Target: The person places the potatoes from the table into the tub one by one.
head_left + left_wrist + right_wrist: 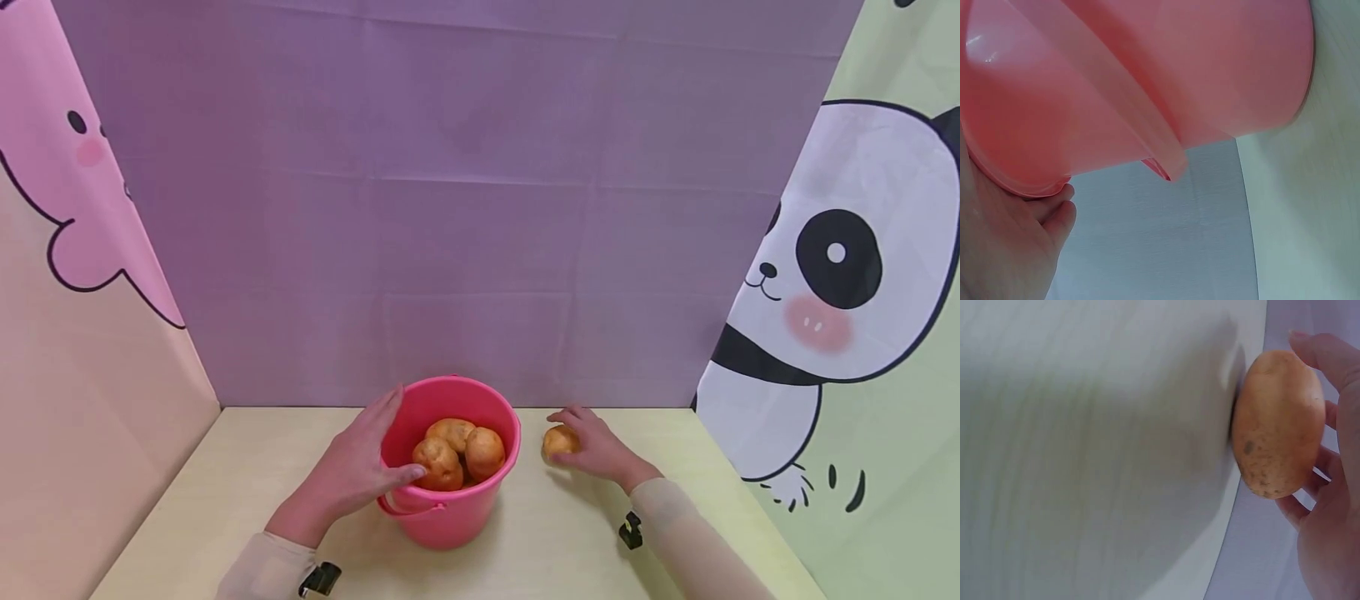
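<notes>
A pink bucket stands upright on the table and holds several brown potatoes. My left hand holds the bucket at its left side, thumb across the near rim and fingers along the outside. Its fingertips show at the rim in the left wrist view. To the right of the bucket, a single potato lies on the table. My right hand is spread around this potato, thumb on one side and fingers on the other, the thumb tip just off its end in the right wrist view.
The bucket's pink handle hangs down on its outside. A pale wooden table runs back to a purple cloth. Printed side panels stand left and right, with a panda on the right one.
</notes>
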Available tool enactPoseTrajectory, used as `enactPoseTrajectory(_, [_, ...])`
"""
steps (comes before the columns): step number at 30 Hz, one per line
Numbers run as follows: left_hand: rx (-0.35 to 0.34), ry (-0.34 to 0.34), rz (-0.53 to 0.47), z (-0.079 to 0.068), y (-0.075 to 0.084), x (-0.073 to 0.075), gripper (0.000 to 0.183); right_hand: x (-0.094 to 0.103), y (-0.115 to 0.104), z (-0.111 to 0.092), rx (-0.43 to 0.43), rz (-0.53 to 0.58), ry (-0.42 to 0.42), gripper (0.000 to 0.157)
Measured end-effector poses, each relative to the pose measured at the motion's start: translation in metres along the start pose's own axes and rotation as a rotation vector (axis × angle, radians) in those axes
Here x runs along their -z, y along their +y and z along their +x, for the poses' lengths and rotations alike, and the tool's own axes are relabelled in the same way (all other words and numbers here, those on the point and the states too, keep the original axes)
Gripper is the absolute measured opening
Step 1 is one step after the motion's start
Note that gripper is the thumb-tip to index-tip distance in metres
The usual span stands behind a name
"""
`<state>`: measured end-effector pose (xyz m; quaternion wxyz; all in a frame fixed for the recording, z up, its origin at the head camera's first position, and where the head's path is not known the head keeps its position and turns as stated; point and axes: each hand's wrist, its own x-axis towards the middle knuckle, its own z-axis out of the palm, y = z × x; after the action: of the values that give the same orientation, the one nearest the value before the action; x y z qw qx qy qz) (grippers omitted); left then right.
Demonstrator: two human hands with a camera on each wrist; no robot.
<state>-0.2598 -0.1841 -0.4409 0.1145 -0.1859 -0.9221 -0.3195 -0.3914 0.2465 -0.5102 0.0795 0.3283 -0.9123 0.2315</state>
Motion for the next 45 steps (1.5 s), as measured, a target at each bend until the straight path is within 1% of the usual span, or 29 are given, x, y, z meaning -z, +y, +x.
enactPoseTrajectory(4, [-0.01, 0.012, -0.003, 0.001, -0.001, -0.001, 0.123, -0.004, 0.003, 0.002, -0.004, -0.048, 0.003, 0.057])
enactPoseTrajectory(8, [-0.015, 0.019, -0.006, 0.002, -0.002, -0.002, 0.122, -0.009, 0.005, 0.003, -0.045, -0.072, -0.021, 0.056])
enactPoseTrajectory(11, [-0.022, 0.023, -0.003, 0.003, -0.002, -0.003, 0.121, -0.011, 0.006, 0.004, -0.087, -0.06, -0.033, 0.053])
enactPoseTrajectory(17, [-0.025, 0.03, -0.005, 0.004, 0.0, -0.002, 0.119, -0.012, 0.008, 0.008, -0.129, -0.028, -0.017, 0.048])
enactPoseTrajectory(22, [-0.018, 0.025, -0.009, 0.007, 0.002, 0.0, 0.12, -0.012, 0.01, 0.011, -0.17, 0.012, -0.007, 0.049])
enactPoseTrajectory(30, [-0.011, 0.024, -0.025, 0.009, 0.001, 0.0, 0.122, -0.011, 0.012, 0.013, -0.174, 0.024, 0.019, 0.048])
enactPoseTrajectory(33, [-0.004, 0.019, -0.039, 0.01, 0.001, -0.001, 0.121, -0.007, 0.01, 0.012, -0.161, 0.05, 0.063, 0.047])
enactPoseTrajectory(36, [-0.002, 0.014, -0.049, 0.009, 0.001, -0.001, 0.12, -0.004, 0.005, 0.013, -0.173, 0.115, 0.11, 0.046])
enactPoseTrajectory(40, [0.012, 0.01, -0.059, 0.004, 0.0, -0.003, 0.12, -0.002, -0.007, 0.016, -0.215, 0.209, 0.12, 0.044])
enactPoseTrajectory(42, [0.015, 0.012, -0.056, 0.002, -0.001, -0.004, 0.119, -0.002, -0.014, 0.018, -0.211, 0.23, 0.121, 0.042])
enactPoseTrajectory(45, [0.006, 0.022, -0.044, -0.001, -0.003, -0.005, 0.118, 0.002, -0.026, 0.022, -0.182, 0.226, 0.132, 0.041])
